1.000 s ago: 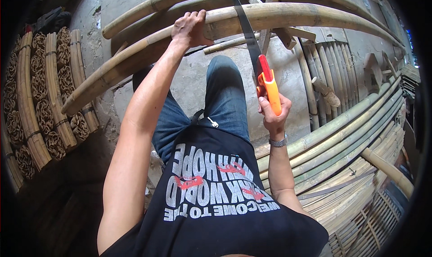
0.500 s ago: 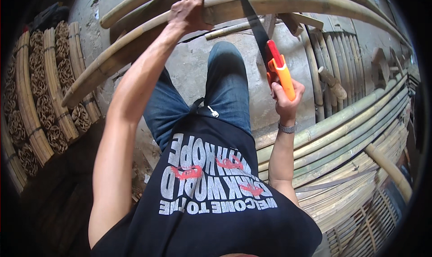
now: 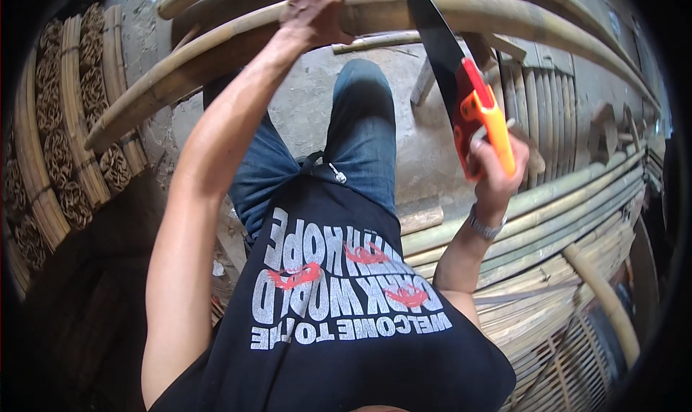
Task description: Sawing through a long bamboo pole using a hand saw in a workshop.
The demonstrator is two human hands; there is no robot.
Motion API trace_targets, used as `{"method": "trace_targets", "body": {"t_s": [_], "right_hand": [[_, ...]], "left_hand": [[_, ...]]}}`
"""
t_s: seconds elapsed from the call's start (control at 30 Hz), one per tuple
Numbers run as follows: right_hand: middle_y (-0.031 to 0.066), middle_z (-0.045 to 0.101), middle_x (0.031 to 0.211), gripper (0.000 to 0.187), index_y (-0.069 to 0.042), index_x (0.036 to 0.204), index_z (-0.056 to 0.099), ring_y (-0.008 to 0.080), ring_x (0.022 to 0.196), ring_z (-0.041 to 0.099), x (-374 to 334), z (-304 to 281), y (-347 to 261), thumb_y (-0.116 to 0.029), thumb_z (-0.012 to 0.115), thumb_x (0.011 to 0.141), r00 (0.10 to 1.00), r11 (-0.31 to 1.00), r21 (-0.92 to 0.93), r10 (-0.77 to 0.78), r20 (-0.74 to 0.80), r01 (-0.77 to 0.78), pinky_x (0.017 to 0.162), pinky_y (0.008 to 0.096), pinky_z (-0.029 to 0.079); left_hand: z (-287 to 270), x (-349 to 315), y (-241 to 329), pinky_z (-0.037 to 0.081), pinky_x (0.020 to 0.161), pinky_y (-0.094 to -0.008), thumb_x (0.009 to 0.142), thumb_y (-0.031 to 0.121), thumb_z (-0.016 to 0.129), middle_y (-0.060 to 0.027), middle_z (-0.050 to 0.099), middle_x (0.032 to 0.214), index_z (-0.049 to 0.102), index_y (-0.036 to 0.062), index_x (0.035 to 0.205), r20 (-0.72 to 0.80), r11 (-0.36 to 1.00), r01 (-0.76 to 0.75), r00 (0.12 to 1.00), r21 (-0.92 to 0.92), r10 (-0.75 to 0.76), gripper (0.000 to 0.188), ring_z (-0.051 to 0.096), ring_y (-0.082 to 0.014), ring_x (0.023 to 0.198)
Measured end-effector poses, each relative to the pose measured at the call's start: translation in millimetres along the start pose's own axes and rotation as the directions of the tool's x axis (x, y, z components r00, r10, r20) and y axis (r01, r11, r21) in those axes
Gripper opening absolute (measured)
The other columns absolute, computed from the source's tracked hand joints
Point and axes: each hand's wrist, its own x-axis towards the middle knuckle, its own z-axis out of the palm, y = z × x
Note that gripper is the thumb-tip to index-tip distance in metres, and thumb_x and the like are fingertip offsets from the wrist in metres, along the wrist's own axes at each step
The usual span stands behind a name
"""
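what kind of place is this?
Likely a bamboo craft workshop. Long bamboo poles are stacked on a concrete floor, woven panels lie at the left, and the right hand works a handsaw on a pole that the left hand steadies.

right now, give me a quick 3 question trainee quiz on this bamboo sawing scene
1. True or false: the left hand rests on the thick bamboo pole.
2. What does the right hand grip? A) a hammer B) the orange handle of a hand saw C) a rope
3. Fill in: the saw's dark blade meets the pole to the ____ of the left hand.

Key:
1. True; the hand presses on top of the pole.
2. B
3. right
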Motion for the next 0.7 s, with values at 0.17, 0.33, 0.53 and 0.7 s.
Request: {"method": "trace_targets", "body": {"t_s": [0.17,0.33,0.53,0.7], "right_hand": [[-0.0035,0.058,0.06,0.015,-0.003,0.075,0.065,0.0093,0.054,0.054,-21,26,46,-0.009,0.074,0.085,0.99,0.984,-0.14,-0.092,0.107,0.107,0.053,0.0294,0.045],[-0.0015,0.062,0.064,0.013,0.0,0.077,0.066,0.0097,0.056,0.056,-46,48,40,-0.007,0.073,0.085,0.991,0.981,-0.141,-0.135,-0.018,0.131,0.054,0.0294,0.046],[-0.0024,0.059,0.06,0.019,-0.001,0.092,0.074,0.0042,0.048,0.048,5,18,-53,-0.019,0.078,0.087,0.999,0.999,-0.032,0.039,0.014,-0.038,0.045,0.0219,0.034],[-0.005,0.052,0.069,0.03,-0.001,0.105,0.067,0.0059,0.053,0.044,95,-17,-125,-0.03,0.068,0.097,0.928,0.993,0.1,0.028,0.371,-0.07,0.062,0.0236,0.049]], "left_hand": [[6,-4,-7,0.058,0.093,-0.0441,0.055,0.054,0.094,-0.0176,0.071,0.119,0.056,0.0062,0.14,0.008,0.999,-0.022,1.0,0.023,0.022,0.104,0.069,-0.0323,0.109],[-6,0,7,0.057,0.085,-0.0449,0.052,0.049,0.091,-0.0173,0.069,0.103,0.059,0.0019,0.114,-0.006,0.996,0.005,1.0,-0.086,-0.005,0.084,0.068,-0.0332,0.098],[0,-4,-5,0.058,0.085,-0.0429,0.048,0.044,0.093,-0.0157,0.069,0.099,0.059,0.0031,0.11,0.027,0.998,-0.017,0.999,-0.059,0.019,0.082,0.069,-0.0337,0.094],[11,0,-6,0.057,0.093,-0.0438,0.053,0.055,0.094,-0.0154,0.071,0.118,0.058,0.0042,0.136,0.004,1.0,0.002,1.0,-0.021,-0.002,0.104,0.07,-0.0336,0.107]]}}
